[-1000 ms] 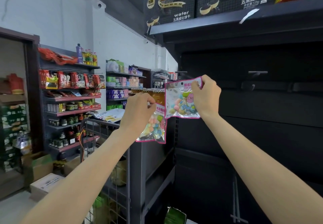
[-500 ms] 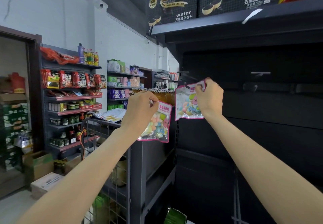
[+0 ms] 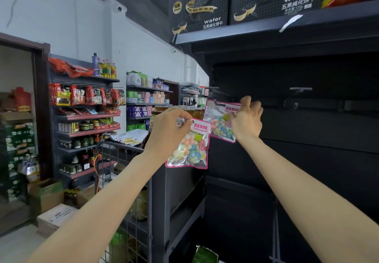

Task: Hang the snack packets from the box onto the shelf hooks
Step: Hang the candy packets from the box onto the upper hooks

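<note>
Two pink-edged clear packets of pastel candy are raised in front of the dark shelf unit. My left hand [image 3: 167, 133] pinches the top corner of the nearer snack packet [image 3: 191, 147], which dangles below it. My right hand [image 3: 247, 118] grips the top right of the farther snack packet [image 3: 220, 120] and holds it just under a thin metal shelf hook [image 3: 214, 90] that sticks out from the black back panel. A second hook [image 3: 300, 89] juts out farther right, bare. The box is not in view.
A dark shelf [image 3: 266, 26] overhead carries black wafer cartons [image 3: 199, 2]. A wire cage trolley [image 3: 123, 154] stands at lower left. Stocked shop shelves [image 3: 86, 117] line the left wall, with cardboard boxes [image 3: 51, 195] on the floor.
My right hand has carried its packet up and away from me toward the left hook, and its fingers have shifted to the packet's top edge. My left hand and its packet stayed nearly still.
</note>
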`<state>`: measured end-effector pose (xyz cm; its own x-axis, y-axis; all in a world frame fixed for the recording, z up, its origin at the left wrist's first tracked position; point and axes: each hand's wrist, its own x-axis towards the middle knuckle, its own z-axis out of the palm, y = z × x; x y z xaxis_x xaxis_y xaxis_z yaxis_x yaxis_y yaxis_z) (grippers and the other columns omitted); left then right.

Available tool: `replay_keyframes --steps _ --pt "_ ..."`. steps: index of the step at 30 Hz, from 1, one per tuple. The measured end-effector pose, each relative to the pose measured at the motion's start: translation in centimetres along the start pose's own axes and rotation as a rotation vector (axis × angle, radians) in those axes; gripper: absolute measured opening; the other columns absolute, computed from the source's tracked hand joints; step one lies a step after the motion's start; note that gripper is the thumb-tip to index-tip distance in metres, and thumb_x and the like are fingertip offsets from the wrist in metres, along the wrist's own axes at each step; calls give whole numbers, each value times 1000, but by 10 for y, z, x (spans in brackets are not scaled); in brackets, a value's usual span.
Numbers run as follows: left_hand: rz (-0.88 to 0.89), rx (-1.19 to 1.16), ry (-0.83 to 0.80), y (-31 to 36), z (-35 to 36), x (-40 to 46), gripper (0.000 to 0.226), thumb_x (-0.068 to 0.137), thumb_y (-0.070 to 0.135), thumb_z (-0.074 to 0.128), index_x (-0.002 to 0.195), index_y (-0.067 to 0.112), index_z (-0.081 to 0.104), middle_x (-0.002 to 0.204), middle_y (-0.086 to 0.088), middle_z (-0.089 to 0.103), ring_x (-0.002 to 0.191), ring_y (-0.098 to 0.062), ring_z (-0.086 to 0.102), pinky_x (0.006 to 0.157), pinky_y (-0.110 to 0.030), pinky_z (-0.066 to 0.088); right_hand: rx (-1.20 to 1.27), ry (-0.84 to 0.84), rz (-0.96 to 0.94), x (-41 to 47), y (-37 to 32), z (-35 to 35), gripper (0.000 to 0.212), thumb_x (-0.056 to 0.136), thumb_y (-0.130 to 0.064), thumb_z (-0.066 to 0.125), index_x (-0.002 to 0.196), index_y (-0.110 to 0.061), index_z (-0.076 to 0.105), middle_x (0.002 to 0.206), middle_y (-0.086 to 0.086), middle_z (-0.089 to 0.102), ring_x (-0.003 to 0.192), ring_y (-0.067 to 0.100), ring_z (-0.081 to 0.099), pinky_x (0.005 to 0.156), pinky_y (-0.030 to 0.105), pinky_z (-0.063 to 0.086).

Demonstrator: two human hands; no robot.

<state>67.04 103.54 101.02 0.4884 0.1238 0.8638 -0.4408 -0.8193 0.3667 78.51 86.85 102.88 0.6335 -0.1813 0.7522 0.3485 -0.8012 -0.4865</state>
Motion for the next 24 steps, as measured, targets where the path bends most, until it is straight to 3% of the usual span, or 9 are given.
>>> replay_keyframes --steps 2,4,6,9,11,14,17,22,24 --pt "-22 -45 7 3 -1 1 8 86 16 65 93 16 70 95 9 65 91 -3 55 83 -13 34 123 116 -93 -12 -2 -5 45 89 -18 62 129 -10 42 129 18 38 119 31 36 88 38 45" --pt "-52 -111 -4 6 0 3 10 87 19 64 97 20 69 98 13 63 94 0 53 87 -16 36 327 126 -194 -26 -6 -14 36 91 -14 57 125 -13 45 123 12 44 112 22 42 80 22 43" --pt "-88 -204 -52 10 2 4 17 88 19 63 104 21 66 105 14 60 99 2 50 88 -15 35 607 -53 -196 -39 -11 -26 26 95 -19 52 121 -19 46 107 2 54 99 15 55 72 16 47" --pt "-109 -320 -100 15 9 7 26 87 16 63 113 20 62 111 12 59 97 5 50 79 1 36 941 -367 -131 -49 -14 -38 27 95 -28 53 121 -31 44 106 -2 62 89 14 68 73 29 58" --pt "-110 -349 -98 17 13 9 30 87 15 63 116 22 61 113 12 58 95 9 50 75 5 35 959 -406 -172 -49 -12 -41 31 94 -20 57 121 -32 48 111 -2 63 91 12 69 72 29 59" --pt "-106 -346 -99 18 21 17 31 89 16 62 119 24 59 120 7 55 100 1 49 77 0 37 938 -333 -165 -43 -11 -39 24 94 -11 56 113 -26 57 114 -3 63 99 15 67 72 28 59" --pt "-113 -264 -94 22 27 28 34 91 19 60 124 25 55 126 1 48 101 -2 44 65 2 33 865 -250 -153 -37 -15 -35 26 93 -12 56 115 -25 61 115 -6 63 108 16 62 86 40 56" --pt "-137 -226 -80 24 36 38 36 92 20 58 128 25 56 132 -3 38 110 -3 37 83 0 22 775 -142 -107 -36 -24 -32 33 95 -12 54 128 -18 59 94 -26 45 106 16 60 91 39 53" --pt "-154 -234 -94 23 39 38 37 92 20 57 129 25 55 133 -4 37 118 -8 39 86 -3 20 755 -132 -101 -38 -24 -31 36 96 -12 53 131 -17 57 101 -21 52 104 25 62 88 39 54"
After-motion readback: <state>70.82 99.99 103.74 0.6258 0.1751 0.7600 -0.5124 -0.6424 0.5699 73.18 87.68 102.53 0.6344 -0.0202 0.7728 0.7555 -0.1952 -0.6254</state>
